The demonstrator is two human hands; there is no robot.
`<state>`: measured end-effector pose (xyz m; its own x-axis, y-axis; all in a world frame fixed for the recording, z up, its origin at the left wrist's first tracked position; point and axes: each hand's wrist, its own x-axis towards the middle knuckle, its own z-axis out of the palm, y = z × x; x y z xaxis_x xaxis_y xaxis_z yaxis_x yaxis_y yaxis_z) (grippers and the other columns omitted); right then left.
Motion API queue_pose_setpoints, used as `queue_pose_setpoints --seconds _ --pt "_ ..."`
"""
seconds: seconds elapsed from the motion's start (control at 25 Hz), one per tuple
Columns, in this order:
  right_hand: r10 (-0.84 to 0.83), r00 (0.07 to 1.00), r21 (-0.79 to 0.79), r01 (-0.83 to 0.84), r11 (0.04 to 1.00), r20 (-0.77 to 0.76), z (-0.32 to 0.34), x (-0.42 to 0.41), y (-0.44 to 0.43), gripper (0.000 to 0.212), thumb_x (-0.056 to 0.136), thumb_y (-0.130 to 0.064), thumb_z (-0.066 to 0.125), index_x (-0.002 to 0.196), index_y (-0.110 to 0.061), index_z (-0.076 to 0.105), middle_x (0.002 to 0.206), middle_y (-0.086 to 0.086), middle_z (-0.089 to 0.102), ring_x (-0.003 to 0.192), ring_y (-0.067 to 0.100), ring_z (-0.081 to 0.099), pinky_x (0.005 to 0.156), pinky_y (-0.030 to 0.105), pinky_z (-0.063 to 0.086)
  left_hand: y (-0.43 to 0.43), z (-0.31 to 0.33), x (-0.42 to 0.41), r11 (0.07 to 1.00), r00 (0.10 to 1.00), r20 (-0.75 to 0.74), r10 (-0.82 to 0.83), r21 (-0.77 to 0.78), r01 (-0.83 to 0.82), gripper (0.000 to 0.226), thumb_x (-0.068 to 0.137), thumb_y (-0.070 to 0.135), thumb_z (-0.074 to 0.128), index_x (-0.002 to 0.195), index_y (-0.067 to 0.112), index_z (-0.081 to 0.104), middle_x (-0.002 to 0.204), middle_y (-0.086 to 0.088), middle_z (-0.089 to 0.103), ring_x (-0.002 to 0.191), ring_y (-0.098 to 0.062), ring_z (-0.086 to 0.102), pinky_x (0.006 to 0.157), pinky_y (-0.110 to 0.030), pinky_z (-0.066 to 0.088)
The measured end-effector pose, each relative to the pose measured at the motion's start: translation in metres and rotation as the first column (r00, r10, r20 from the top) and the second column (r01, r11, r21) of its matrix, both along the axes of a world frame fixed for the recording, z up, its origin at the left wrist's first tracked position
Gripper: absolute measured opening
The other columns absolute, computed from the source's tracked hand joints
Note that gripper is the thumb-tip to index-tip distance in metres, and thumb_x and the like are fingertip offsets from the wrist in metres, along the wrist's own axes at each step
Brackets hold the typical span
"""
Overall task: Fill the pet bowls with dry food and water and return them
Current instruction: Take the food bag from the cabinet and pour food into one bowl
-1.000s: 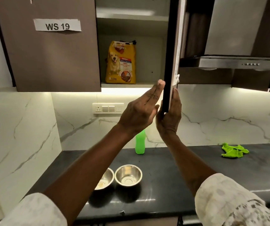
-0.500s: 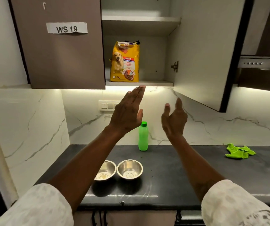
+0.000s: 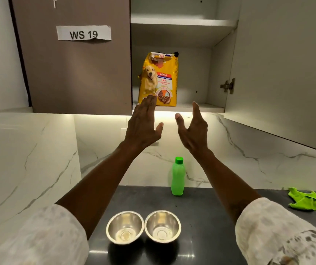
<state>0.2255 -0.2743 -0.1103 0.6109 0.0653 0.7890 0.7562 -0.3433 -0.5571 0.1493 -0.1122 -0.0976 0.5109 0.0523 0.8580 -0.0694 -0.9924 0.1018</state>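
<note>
Food bag [image 3: 159, 79]: yellow, printed with a golden dog, a red and blue band and brown kibble. Bottle [image 3: 177, 178]: bright green, cap a deeper green. Left bowl [image 3: 125, 227] and right bowl [image 3: 162, 226]: plain silver. Cloth [image 3: 307, 201]: lime green. Counter [image 3: 210, 217]: dark grey. Wall [image 3: 249, 165]: white marble, grey veins. Closed cabinet door [image 3: 73, 73]: taupe; its label [image 3: 83, 33] white, black lettering. My sleeves [image 3: 44, 236]: white, mottled.

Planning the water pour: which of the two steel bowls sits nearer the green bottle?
The right-hand bowl, almost directly in front of the green bottle on the dark counter. The left-hand bowl sits beside it, farther from the bottle.
</note>
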Motion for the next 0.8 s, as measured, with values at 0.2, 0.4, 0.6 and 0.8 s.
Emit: queue_pose_setpoints --seconds 0.2,0.4,0.6,0.8 --pt "-0.004 0.999 -0.033 0.002 0.999 -0.043 0.026 0.039 0.043 0.077 0.103 -0.049 0.056 0.162 -0.011 0.025 0.167 0.012 0.034 0.153 0.032 0.034 0.122 0.045 0.029 0.052 0.025 0.049 0.994 0.998 -0.064 -0.029 -0.111 0.021 0.093 0.093 0.043 0.07 0.164 0.012 0.021 0.172 -0.012 0.023 0.156 -0.033 0.028 0.121 -0.051 0.032" --pt "0.053 0.996 -0.005 -0.053 0.999 0.074 0.047 0.059 0.076 0.061 0.102 -0.038 0.064 0.151 -0.007 0.044 0.144 0.013 0.062 0.118 0.016 0.059 0.098 0.021 0.043 0.089 0.058 0.094 0.958 0.989 -0.052 -0.142 -0.257 0.124 0.091 0.087 0.053 0.071 0.158 0.013 0.03 0.158 -0.014 0.046 0.137 -0.036 0.053 0.11 -0.054 0.049" --pt "0.073 0.995 -0.029 -0.071 0.997 0.069 0.075 0.098 0.095 0.061 0.101 -0.042 0.064 0.146 -0.006 0.046 0.132 0.013 0.069 0.105 0.02 0.068 0.089 0.03 0.054 0.101 0.088 0.125 0.876 0.971 -0.069 -0.227 -0.45 0.173 0.077 0.089 0.065 0.058 0.15 0.021 0.043 0.144 -0.009 0.061 0.127 -0.035 0.061 0.106 -0.053 0.052" --pt "0.093 0.995 -0.079 -0.091 0.993 0.023 0.09 0.137 0.104 0.065 0.099 -0.05 0.063 0.145 -0.008 0.043 0.135 0.009 0.067 0.115 0.029 0.07 0.095 0.041 0.059 0.116 0.103 0.16 0.687 0.942 -0.167 -0.291 -0.722 0.083 0.086 0.087 0.081 0.039 0.156 0.03 0.036 0.149 -0.004 0.059 0.131 -0.034 0.059 0.11 -0.052 0.048"
